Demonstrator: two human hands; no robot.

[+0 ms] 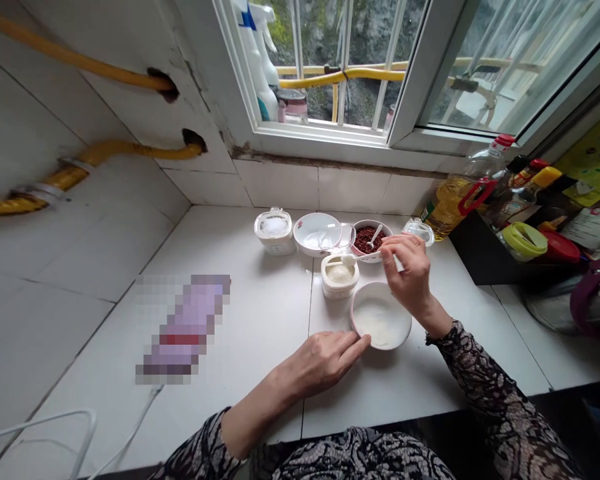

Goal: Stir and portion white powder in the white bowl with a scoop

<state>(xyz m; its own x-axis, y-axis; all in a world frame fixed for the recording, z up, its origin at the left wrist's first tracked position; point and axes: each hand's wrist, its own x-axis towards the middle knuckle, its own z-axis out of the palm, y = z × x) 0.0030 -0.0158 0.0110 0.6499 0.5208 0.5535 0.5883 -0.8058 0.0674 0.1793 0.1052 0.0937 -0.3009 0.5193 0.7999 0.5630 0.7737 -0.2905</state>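
Note:
In my right hand is a small white spoon, pinched by its handle. A heap of white powder sits on the spoon, above the open mouth of a square cream jar that has pale powder inside. My left hand holds the near left rim of a white bowl, its fingers closed at the edge. Whitish powder covers part of that bowl's bottom. Just behind my right hand, a bowl of dark red beans has another white spoon in it.
A second lidded jar with white contents and a white bowl stand by the tiled wall. Back right are an oil bottle and a black box of condiments. A blurred purple object with a cable lies left.

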